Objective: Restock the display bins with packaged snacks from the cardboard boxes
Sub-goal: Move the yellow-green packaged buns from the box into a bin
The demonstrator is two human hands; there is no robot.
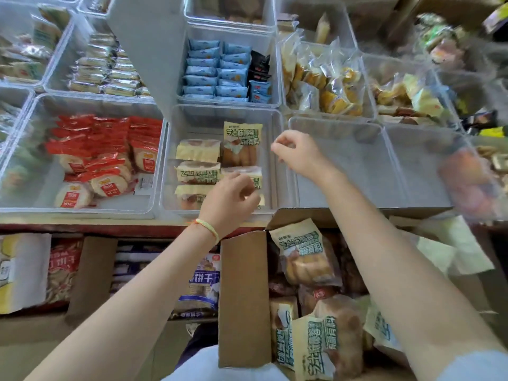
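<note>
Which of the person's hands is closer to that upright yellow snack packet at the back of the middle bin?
The right hand. It hovers just right of the upright yellow packet, over the bin's right wall. The left hand is farther off, above the bin's front packets.

Bin [277, 160]: clear, between my hands, six cream-and-green snack packets [198, 171] lying inside.
Box [244, 298]: open cardboard, under my right forearm, same packets.

A counter edge [110, 224], red-trimmed, runs across from 9 o'clock to centre. Below it, toward 7 o'clock, a shelf [82, 314] holds stacked goods in shadow. Even, soft daylight falls from above; the far corner at 1 o'clock is blurred.
</note>
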